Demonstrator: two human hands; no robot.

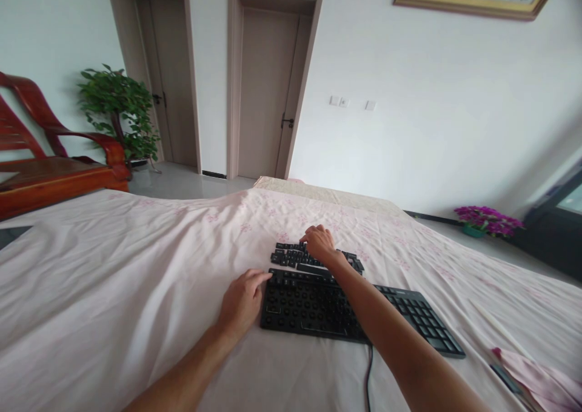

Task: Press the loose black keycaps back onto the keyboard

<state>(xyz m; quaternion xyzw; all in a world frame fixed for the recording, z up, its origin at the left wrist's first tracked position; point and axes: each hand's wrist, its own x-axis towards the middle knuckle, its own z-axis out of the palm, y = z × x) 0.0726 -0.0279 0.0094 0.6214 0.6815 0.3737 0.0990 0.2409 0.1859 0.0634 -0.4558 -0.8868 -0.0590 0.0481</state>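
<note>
Plainly, one black plastic keyboard [318, 309] lies before you on a wrinkled, pale pink cloth [182, 248] with printed flowers. Most of its main block shows rows of small, roundish bare key sockets; its number pad [422, 321] carries squarish caps. Just beyond the keyboard, small black keycaps [286, 256] sit in uneven rows, too partly covered to count, with one long bar [313, 269] among them. Your left hand [243, 298] stretches its index finger to the keyboard's far left corner; whether it grips the edge, I cannot tell. Your right hand [319, 242] reaches across the keyboard, fingers bent over the keycaps; whether they pinch one, I cannot tell. One thin black cord [370, 372] leaves the keyboard's near edge. Right of the keyboard lies one crumpled pink fabric [541, 382].
</note>
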